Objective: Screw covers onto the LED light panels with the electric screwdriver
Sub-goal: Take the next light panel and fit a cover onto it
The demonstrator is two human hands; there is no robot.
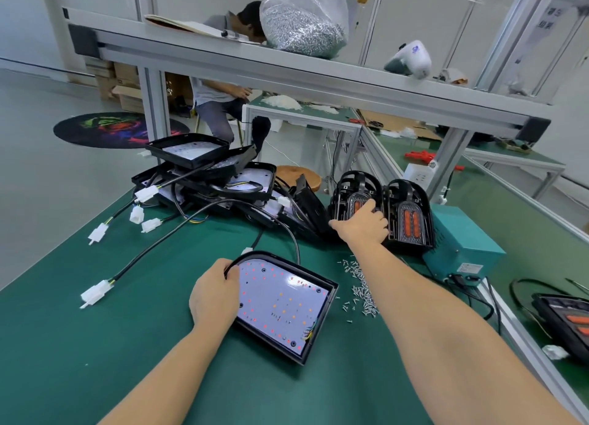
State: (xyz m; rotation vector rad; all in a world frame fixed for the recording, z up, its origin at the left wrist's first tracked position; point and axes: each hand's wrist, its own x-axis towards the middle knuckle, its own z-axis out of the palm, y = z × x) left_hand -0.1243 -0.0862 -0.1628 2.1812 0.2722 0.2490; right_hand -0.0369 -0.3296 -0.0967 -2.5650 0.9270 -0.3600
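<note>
Left hand point(214, 297) gripping glossy white LED panel point(282, 303) rim, right hand point(361, 225) grasping ribbed black cover point(353, 201) — upright.

Both forearms are showing bare to the frame edge; the hands, left point(214, 294) and right point(361, 225), are wearing nothing.

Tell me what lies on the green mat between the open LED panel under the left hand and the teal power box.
In the head view, a loose scatter of small silver screws lies between the open LED panel and the teal metal power box; the right forearm crosses above it.
</note>
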